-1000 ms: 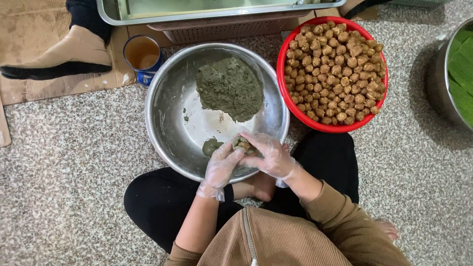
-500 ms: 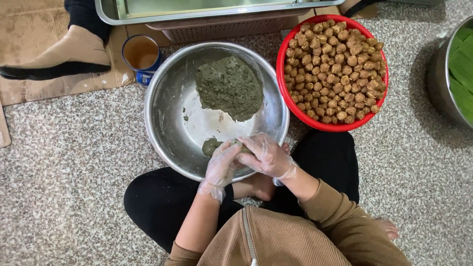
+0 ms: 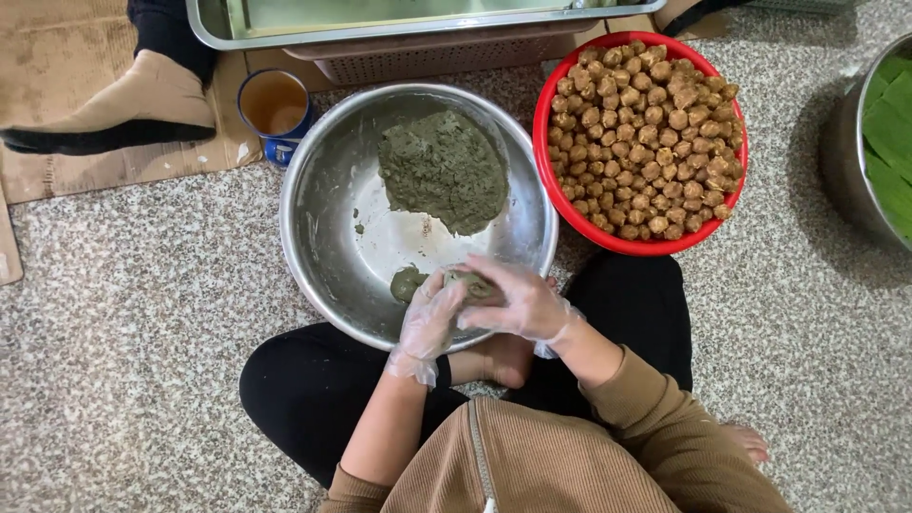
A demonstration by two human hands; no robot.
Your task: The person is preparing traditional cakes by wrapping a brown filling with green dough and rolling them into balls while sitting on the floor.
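Little shifted since the earlier frames: both gloved hands kept over the near rim of the steel mixing bowl, fingers merely re-wrapped about the same dough piece. Left hand cupped beneath and right hand curled over, both grasping that green lump, with a smaller dough scrap lying just to its left on the bowl floor. Large green dough mass heaped at the bowl's far side; red basin of brown filling balls just right of the bowl, blue cup of brown liquid at far left.
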